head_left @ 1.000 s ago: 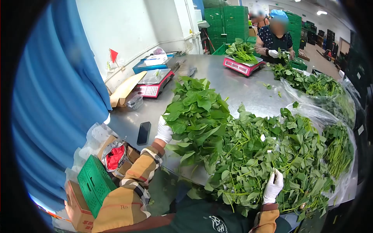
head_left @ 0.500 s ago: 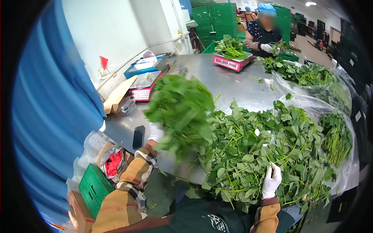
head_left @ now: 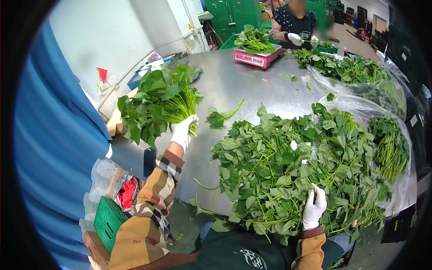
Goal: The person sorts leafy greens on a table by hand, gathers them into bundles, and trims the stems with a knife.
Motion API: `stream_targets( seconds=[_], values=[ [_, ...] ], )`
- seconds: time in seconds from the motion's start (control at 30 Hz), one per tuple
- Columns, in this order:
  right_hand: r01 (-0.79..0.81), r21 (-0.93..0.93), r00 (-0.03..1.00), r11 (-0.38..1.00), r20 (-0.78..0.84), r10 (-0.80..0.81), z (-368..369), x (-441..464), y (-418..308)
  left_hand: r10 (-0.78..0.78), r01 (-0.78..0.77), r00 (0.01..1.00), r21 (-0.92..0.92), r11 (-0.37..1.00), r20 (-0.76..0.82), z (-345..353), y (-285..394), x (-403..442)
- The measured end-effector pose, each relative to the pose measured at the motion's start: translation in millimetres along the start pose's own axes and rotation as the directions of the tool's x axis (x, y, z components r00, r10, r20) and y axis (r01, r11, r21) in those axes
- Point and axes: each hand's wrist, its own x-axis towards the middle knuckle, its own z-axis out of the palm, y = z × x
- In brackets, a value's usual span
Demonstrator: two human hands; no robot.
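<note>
My left hand (head_left: 183, 132), in a white glove, is closed round the stems of a big leafy bunch (head_left: 159, 101), lifted over the left part of the metal table. The leaves point left and the cut stem ends stick out at the right of the fist. My right hand (head_left: 314, 209), also white-gloved, rests at the front of a wide heap of leafy greens (head_left: 279, 166). Its fingers are bent together near a thin stem; what they pinch is too small to make out. A small loose sprig (head_left: 220, 118) lies between the bunch and the heap.
A pink scale (head_left: 257, 58) with greens on it stands at the table's far side, near a person (head_left: 294, 27) in white gloves. Plastic bags of greens (head_left: 387, 148) line the right. A phone (head_left: 150, 162) lies at the left edge, above a green crate (head_left: 108, 222).
The bunch has swung left and turned in my left hand, so its stems now show. The sprig and some stems at the heap's left side have come into view. My right hand has barely moved.
</note>
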Motion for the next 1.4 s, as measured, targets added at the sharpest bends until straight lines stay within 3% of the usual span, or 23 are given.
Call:
stream_targets(
  seconds=[0.03, 0.3, 0.4, 0.53, 0.57, 0.6, 0.63, 0.73, 0.77, 0.87, 1.0, 1.07, 1.1, 1.13, 1.2, 1.23, 1.33, 1.37, 1.4],
  values=[
    [0.006, -0.015, 1.0, 1.0, 0.0, -0.006, 0.8, 0.1, 0.1, -0.072, 0.072, 0.997, -0.014, 0.997, -0.015, 4.6, -5.5, 12.3],
    [0.044, -0.111, 0.999, 0.993, 0.006, -0.044, 4.8, 1.5, 4.7, -0.212, 0.224, 0.975, -0.298, 0.928, 0.071, 79.1, -44.2, 117.4],
    [0.04, -0.175, 0.998, 0.984, 0.063, -0.029, 3.0, 3.1, 1.1, -0.14, 0.164, 0.981, -0.183, 0.969, 0.135, 119.2, -50.8, 172.8],
    [-0.009, -0.208, 0.998, 0.978, 0.053, 0.021, 8.9, 3.2, -2.8, -0.09, 0.166, 0.963, -0.299, 0.94, 0.254, 173.6, -61.0, 253.6],
    [-0.103, -0.277, 0.961, 0.955, 0.219, 0.167, -3.5, 6.1, -5.6, -0.165, 0.236, 0.952, -0.278, 0.931, 0.257, 180.8, -65.6, 270.9],
    [-0.103, -0.279, 0.957, 0.955, 0.232, 0.171, -3.6, 9.3, -10.7, -0.242, 0.307, 0.936, -0.256, 0.917, 0.255, 184.6, -73.7, 286.2],
    [-0.111, -0.284, 0.953, 0.952, 0.241, 0.183, -2.9, 10.0, -10.2, -0.438, 0.46, 0.887, -0.205, 0.864, 0.145, 194.9, -75.9, 290.0],
    [-0.126, -0.257, 0.954, 0.958, 0.235, 0.188, -1.8, 4.2, -1.4, -0.582, 0.595, 0.797, 0.044, 0.803, -0.164, 213.6, -102.7, 282.0],
    [-0.131, -0.24, 0.954, 0.962, 0.232, 0.188, -2.4, 2.6, 0.8, -0.612, 0.613, 0.79, 0.116, 0.782, -0.051, 204.5, -114.4, 284.7],
    [-0.144, -0.221, 0.951, 0.965, 0.237, 0.196, -3.1, 2.2, 0.2, -0.514, 0.491, 0.858, 0.29, 0.822, 0.006, 192.3, -117.7, 277.5],
    [-0.178, -0.187, 0.952, 0.966, 0.214, 0.217, -1.7, -3.0, 4.9, -0.62, 0.548, 0.782, 0.41, 0.729, 0.058, 169.0, -96.4, 244.7],
    [-0.179, -0.187, 0.955, 0.966, 0.204, 0.216, -0.5, -3.4, 5.1, -0.522, 0.238, 0.827, 0.714, 0.659, 0.207, 145.4, -112.7, 240.7],
    [-0.181, -0.184, 0.956, 0.966, 0.197, 0.217, 0.4, -5.2, 7.3, -0.42, -0.02, 0.859, 0.838, 0.546, 0.294, 136.1, -116.9, 224.9],
    [-0.184, -0.182, 0.957, 0.966, 0.19, 0.218, 0.3, -6.3, 8.2, -0.332, -0.269, 0.855, 0.888, 0.373, 0.398, 127.1, -120.7, 208.1],
    [-0.171, -0.21, 0.951, 0.963, 0.22, 0.217, -2.6, -3.7, 5.7, -0.197, -0.536, 0.812, 0.836, 0.119, 0.549, 118.3, -112.5, 166.5],
    [-0.18, -0.22, 0.945, 0.959, 0.232, 0.231, -4.4, -4.2, 6.8, -0.195, -0.545, 0.8, 0.824, 0.156, 0.567, 112.1, -113.6, 162.1],
    [-0.155, -0.237, 0.949, 0.959, 0.234, 0.212, -5.0, -1.5, 4.9, -0.143, -0.676, 0.732, 0.736, -0.032, 0.666, 121.1, -73.6, 144.3],
    [-0.142, -0.239, 0.952, 0.961, 0.231, 0.198, -3.3, 0.0, 2.5, 0.051, -0.758, 0.612, 0.603, -0.248, 0.79, 122.3, -62.9, 144.6],
    [-0.127, -0.205, 0.968, 0.971, 0.186, 0.166, 0.6, 2.0, 0.3, 0.178, -0.782, 0.473, 0.505, -0.367, 0.863, 122.8, -53.5, 157.6]
  ],
)
